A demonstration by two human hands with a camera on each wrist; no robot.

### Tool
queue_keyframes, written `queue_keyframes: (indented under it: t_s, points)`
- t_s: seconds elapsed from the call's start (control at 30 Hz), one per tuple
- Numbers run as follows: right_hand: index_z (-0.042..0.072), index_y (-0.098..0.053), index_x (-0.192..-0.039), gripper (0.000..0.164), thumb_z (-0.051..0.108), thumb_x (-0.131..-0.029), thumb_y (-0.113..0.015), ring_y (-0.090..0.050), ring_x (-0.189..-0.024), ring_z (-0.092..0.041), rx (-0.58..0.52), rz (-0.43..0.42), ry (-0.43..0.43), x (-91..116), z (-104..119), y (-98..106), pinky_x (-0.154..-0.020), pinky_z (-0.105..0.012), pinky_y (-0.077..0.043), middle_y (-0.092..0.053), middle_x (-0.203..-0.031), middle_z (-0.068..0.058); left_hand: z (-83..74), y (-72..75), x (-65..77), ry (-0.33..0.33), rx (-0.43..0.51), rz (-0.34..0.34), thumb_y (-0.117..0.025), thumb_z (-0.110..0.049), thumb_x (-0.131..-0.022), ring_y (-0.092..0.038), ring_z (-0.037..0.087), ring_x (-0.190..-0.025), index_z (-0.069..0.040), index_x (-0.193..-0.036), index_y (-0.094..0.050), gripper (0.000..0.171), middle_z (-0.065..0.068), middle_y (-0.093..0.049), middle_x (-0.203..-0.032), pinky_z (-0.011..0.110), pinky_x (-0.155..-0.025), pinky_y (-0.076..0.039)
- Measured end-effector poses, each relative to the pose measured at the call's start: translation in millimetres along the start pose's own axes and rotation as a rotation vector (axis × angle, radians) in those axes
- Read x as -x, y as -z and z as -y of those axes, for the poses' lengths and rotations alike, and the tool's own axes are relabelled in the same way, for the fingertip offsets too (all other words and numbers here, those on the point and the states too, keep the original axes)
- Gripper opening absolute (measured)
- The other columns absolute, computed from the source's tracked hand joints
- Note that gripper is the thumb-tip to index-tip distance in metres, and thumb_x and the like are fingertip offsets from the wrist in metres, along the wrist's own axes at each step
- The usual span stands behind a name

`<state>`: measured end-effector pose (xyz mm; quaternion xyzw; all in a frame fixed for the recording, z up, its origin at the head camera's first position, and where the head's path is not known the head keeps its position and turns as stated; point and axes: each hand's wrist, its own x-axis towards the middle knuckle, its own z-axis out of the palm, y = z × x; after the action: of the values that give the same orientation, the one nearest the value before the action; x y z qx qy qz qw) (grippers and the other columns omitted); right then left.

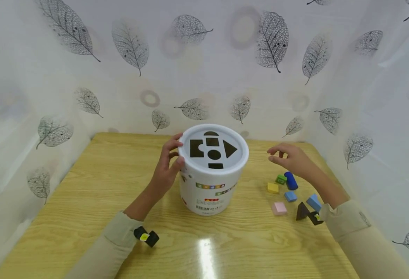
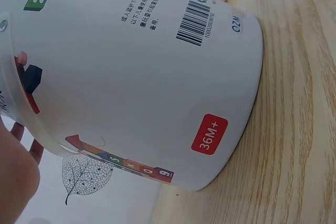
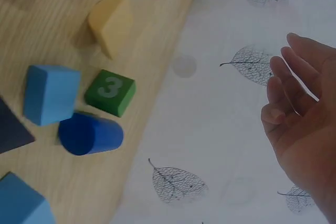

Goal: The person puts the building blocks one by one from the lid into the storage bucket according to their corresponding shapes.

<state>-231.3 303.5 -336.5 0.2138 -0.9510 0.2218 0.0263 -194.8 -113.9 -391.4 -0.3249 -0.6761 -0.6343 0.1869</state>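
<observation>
1. The bucket [image 1: 190, 197] stands on the table [image 1: 103, 186], before the sheet [image 1: 120, 97].
2. The lid [image 1: 233, 159] sits on top of the bucket.
3. The left hand [image 1: 163, 170] lies against the bucket's left side, at the rim.
4. Right of the bucket, loose blocks [image 1: 290, 196] lie on the table.
5. Among them, the cylinder [image 1: 291, 181] lies just right of the numbered block [image 1: 281, 179].
</observation>
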Motion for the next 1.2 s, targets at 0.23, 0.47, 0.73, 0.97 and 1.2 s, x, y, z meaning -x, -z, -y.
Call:
queue_keyframes:
  t_s: [0.23, 0.47, 0.73, 0.97, 1.2]
  points:
    - [0.004, -0.066, -0.125, 0.033, 0.027, -0.102, -0.062, -0.055, -0.09, -0.022, -0.021, 0.052, -0.094, 19.4, -24.7, -8.6, -0.066, -0.033, -0.046, -0.066, -0.119, -0.016, -1.5, 0.6, -0.5, 0.006, 0.003, 0.007, -0.051, -0.031, -0.105, -0.031, 0.022, -0.146, -0.004, -0.136, -0.039, 0.042, 0.005, -0.029, -0.163, 0.036, -0.105, -0.036]
    - [0.001, -0.065, -0.126, 0.034, 0.024, -0.102, -0.062, -0.054, -0.087, -0.021, -0.021, 0.088, -0.161, 33.5, -47.6, -20.3, -0.059, -0.031, -0.044, -0.066, -0.112, -0.014, -1.9, 0.9, -1.0, -0.001, 0.0, 0.012, -0.051, -0.037, -0.105, -0.031, 0.022, -0.146, -0.005, -0.136, -0.038, 0.046, 0.005, -0.029, -0.162, 0.037, -0.106, -0.035]
    - [-0.003, -0.065, -0.124, 0.031, 0.017, -0.099, -0.065, -0.055, -0.088, -0.022, -0.009, 0.088, -0.161, 39.6, -62.1, -29.4, -0.06, -0.03, -0.045, -0.068, -0.111, -0.016, -2.7, 0.7, -0.6, -0.002, -0.011, 0.008, -0.051, -0.04, -0.105, -0.032, 0.021, -0.146, -0.005, -0.136, -0.038, 0.049, 0.005, -0.03, -0.162, 0.035, -0.105, -0.036]
    - [-0.002, -0.066, -0.122, 0.03, 0.014, -0.097, -0.066, -0.054, -0.087, -0.022, -0.012, 0.107, -0.182, 39.3, -68.8, -35.0, -0.062, -0.032, -0.045, -0.067, -0.109, -0.016, -2.8, 0.8, -0.5, -0.004, -0.011, 0.008, -0.051, -0.034, -0.105, -0.031, 0.022, -0.146, -0.004, -0.136, -0.038, 0.045, 0.005, -0.03, -0.162, 0.036, -0.105, -0.036]
    - [-0.002, -0.068, -0.12, 0.029, 0.014, -0.096, -0.068, -0.054, -0.086, -0.021, 0.005, 0.11, -0.192, 39.3, -72.6, -42.0, -0.069, -0.033, -0.046, -0.066, -0.112, -0.018, -2.7, 0.4, -0.3, 0.005, -0.013, 0.009, -0.05, -0.025, -0.105, -0.03, 0.022, -0.147, -0.005, -0.136, -0.038, 0.038, 0.005, -0.03, -0.162, 0.036, -0.105, -0.036]
